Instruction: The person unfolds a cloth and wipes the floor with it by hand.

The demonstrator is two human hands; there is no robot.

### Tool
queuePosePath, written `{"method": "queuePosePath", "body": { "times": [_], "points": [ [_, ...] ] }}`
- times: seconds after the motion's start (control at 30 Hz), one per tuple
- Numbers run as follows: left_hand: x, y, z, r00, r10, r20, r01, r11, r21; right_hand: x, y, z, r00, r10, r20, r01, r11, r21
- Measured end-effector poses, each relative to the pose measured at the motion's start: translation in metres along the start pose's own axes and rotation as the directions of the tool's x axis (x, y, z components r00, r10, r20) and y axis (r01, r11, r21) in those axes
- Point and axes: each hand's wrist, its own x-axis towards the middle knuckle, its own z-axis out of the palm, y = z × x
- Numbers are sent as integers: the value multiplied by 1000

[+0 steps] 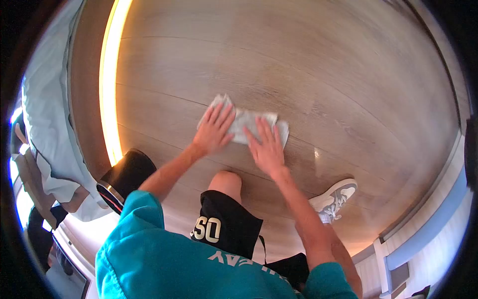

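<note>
A folded white cloth (246, 119) lies flat on the wood-look floor (308, 65). My left hand (215, 127) rests on the left part of the cloth, with its fingers stretched out and pointing up and to the right. On the right part of the cloth, my right hand (267, 149) presses down with fingers spread. Both palms face the floor, so their undersides are hidden. The floor just right of the cloth has a shiny spot.
A black bin (127, 177) stands left of my left forearm, near a glowing light strip (108, 79). Pale bedding (47, 99) hangs at the far left. My shoe (336, 199) is planted at the right, and pale furniture (423, 234) lines the right edge.
</note>
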Motion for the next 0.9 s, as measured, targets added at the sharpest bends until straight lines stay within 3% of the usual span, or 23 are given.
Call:
{"method": "queuePosePath", "body": {
  "times": [0.13,0.2,0.27,0.33,0.37,0.4,0.43,0.53,0.6,0.73,0.83,0.9],
  "points": [
    [-30,14,14,999,-16,-42,18,998,56,-35,-23,26,998,57,-31,-56,998,20],
    [-25,2,14,996,89,-10,-90,993,-74,-33,-22,34,996,50,-80,-45,997,70],
    [18,-22,-8,977,211,-41,-213,974,-80,-8,-6,17,998,12,-55,-6,994,105],
    [82,-51,-31,950,238,-202,-250,968,-34,45,15,-13,982,45,-184,-54,998,-42],
    [117,-65,-45,956,196,-216,-195,980,27,77,32,-28,968,26,-251,-60,990,-128],
    [156,-83,-49,904,221,-367,-209,975,74,113,53,-48,956,38,-291,-83,986,-142],
    [183,-88,-59,909,215,-357,-206,977,63,145,79,-59,942,-2,-336,-83,968,-238],
    [252,-98,-94,837,180,-517,-103,979,174,201,124,-97,908,-93,-409,-18,965,-260],
    [245,-94,-93,815,169,-555,-67,978,199,200,124,-101,868,-161,-470,29,960,-277],
    [207,-81,-75,855,118,-505,-31,984,177,179,127,-81,901,-198,-385,63,940,-334],
    [140,-54,-46,918,53,-394,-49,999,21,119,79,-58,959,-82,-270,4,961,-277],
    [85,-30,-26,949,30,-313,-34,999,-8,67,43,-40,979,-24,-201,-5,990,-140]
  ]
}}
